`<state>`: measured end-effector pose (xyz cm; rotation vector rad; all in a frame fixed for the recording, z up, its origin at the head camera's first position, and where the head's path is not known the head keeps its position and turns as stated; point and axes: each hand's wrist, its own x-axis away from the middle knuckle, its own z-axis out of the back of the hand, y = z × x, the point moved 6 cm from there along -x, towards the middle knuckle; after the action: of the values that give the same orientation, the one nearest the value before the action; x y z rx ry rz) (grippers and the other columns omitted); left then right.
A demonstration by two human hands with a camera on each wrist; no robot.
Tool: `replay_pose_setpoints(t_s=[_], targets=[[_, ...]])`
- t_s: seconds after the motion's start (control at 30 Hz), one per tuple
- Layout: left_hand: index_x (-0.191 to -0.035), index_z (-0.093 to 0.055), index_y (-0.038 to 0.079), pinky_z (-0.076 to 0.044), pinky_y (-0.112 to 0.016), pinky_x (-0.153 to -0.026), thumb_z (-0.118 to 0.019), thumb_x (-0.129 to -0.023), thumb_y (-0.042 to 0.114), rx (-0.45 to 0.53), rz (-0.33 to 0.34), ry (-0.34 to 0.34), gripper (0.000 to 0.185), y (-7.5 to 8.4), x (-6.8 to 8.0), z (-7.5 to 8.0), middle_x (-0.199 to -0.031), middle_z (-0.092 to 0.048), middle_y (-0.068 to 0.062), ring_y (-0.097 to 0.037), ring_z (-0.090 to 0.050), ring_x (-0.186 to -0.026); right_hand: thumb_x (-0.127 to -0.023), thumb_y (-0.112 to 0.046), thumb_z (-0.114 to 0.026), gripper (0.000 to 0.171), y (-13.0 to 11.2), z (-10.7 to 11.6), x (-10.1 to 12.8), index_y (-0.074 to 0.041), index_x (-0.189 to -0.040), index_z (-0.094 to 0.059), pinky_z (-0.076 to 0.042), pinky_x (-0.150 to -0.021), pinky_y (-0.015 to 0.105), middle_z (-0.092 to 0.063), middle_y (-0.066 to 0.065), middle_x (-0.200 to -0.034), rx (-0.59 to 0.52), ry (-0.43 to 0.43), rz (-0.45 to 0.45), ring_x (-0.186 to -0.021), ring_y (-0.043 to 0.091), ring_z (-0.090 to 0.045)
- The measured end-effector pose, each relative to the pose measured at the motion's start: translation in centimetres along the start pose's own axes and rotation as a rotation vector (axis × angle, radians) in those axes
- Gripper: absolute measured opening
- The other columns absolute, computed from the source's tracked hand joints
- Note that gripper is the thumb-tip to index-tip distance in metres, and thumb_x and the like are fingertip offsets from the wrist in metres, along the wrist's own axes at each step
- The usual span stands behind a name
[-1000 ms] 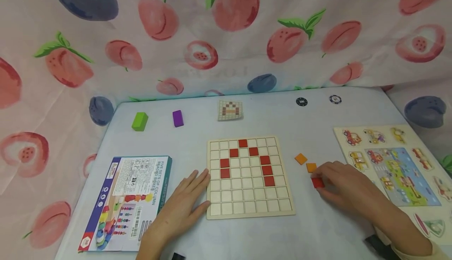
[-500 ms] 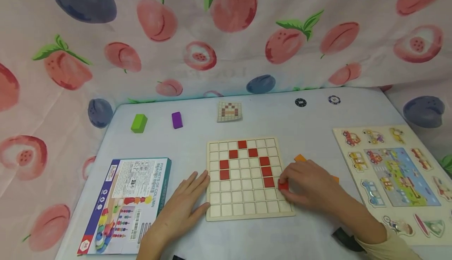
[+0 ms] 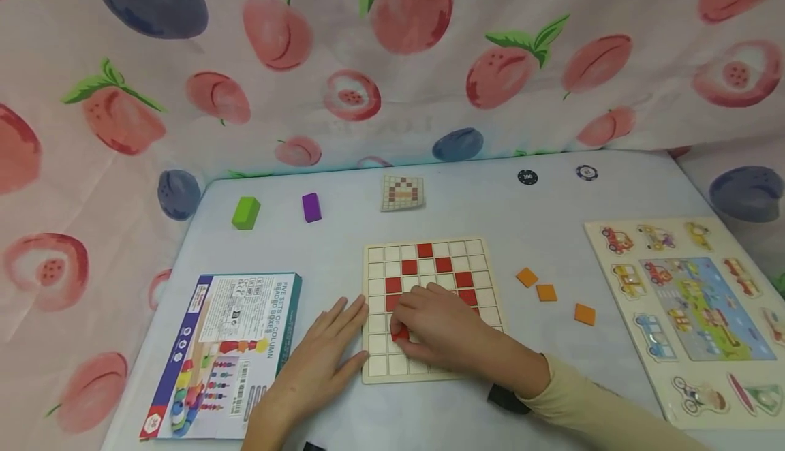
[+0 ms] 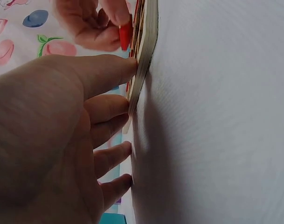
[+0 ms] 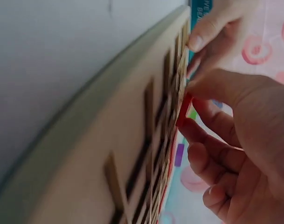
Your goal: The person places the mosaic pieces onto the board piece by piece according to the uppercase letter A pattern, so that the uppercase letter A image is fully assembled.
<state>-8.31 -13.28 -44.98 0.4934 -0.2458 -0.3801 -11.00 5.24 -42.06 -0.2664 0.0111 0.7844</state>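
Observation:
A square wooden grid board (image 3: 377, 366) lies mid-table, with several red tiles set in an arch in its cells. Over its lower left part, my right hand (image 3: 438, 325) pinches another red tile (image 3: 401, 334) between thumb and fingers. The right wrist view shows this red tile (image 5: 184, 109) tilted close to the board's surface. My left hand (image 3: 321, 352) lies with extended fingers against the board's left edge; its thumb (image 4: 125, 70) touches that edge in the left wrist view. Some cells and red tiles are hidden under the right hand.
Three orange tiles (image 3: 546, 293) lie right of the board. A pattern card (image 3: 402, 193) stands behind it. Around these are a picture puzzle (image 3: 711, 328), a cardboard box (image 3: 233, 342), a green block (image 3: 246, 213), a purple block (image 3: 311, 207), a black chip (image 3: 527, 177) and a patterned chip (image 3: 587, 173).
My right hand has carried the red tile leftward from beside the orange tiles, past the board's right edge, to its lower left part. The left hand has stayed at the board's edge.

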Motion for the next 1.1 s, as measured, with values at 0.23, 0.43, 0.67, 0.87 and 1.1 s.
replay_pose_setpoints(t_s=[0.23,0.43,0.67,0.87,1.1], targets=[[-0.164,-0.043,0.019,-0.026,-0.055,-0.136,-0.070,-0.103,0.033,-0.015,-0.006,0.000,0.068,0.1,-0.1,0.0,-0.176,-0.033,0.009,-0.027,-0.024,-0.167,-0.093,-0.032,-0.082,0.009,-0.5,-0.5,-0.8,-0.025,-0.097,-0.079,-0.052,-0.075,0.023,-0.074,-0.013,-0.098,0.099,0.061,0.002,-0.088,0.009,-0.062],[-0.164,-0.044,0.019,-0.027,-0.055,-0.136,-0.070,-0.103,0.033,-0.020,-0.004,0.001,0.068,0.0,-0.1,0.0,-0.176,-0.034,0.008,-0.028,-0.025,-0.167,-0.096,-0.033,-0.080,0.013,-0.3,-0.4,-0.7,-0.024,-0.105,-0.082,-0.059,-0.082,0.028,-0.077,-0.010,-0.109,0.088,0.063,-0.017,-0.096,0.011,-0.068],[-0.164,-0.043,0.019,-0.027,-0.055,-0.136,-0.071,-0.103,0.032,-0.016,-0.004,0.003,0.069,0.0,0.0,0.0,-0.175,-0.034,0.008,-0.028,-0.025,-0.167,-0.099,-0.030,-0.076,0.022,0.0,-0.2,0.1,-0.021,-0.119,-0.081,-0.063,-0.096,0.034,-0.077,-0.007,-0.122,-0.028,0.016,0.001,-0.111,0.013,-0.071],[-0.164,-0.043,0.019,-0.027,-0.055,-0.136,-0.071,-0.103,0.032,-0.015,0.000,0.004,0.069,0.0,0.0,0.0,-0.175,-0.035,0.008,-0.027,-0.026,-0.167,-0.100,-0.032,-0.074,0.025,0.2,-0.2,0.6,-0.021,-0.121,-0.081,-0.064,-0.096,0.033,-0.077,-0.007,-0.122,-0.050,-0.015,-0.002,-0.112,0.013,-0.070],[-0.164,-0.043,0.020,-0.027,-0.055,-0.136,-0.071,-0.103,0.032,-0.009,0.007,-0.001,0.069,0.0,-0.1,0.0,-0.175,-0.035,0.008,-0.028,-0.025,-0.167,-0.100,-0.035,-0.073,0.029,1.4,0.1,2.2,-0.028,-0.129,-0.076,-0.060,-0.106,0.038,-0.072,-0.010,-0.134,-0.110,-0.053,-0.015,-0.125,0.013,-0.067]])
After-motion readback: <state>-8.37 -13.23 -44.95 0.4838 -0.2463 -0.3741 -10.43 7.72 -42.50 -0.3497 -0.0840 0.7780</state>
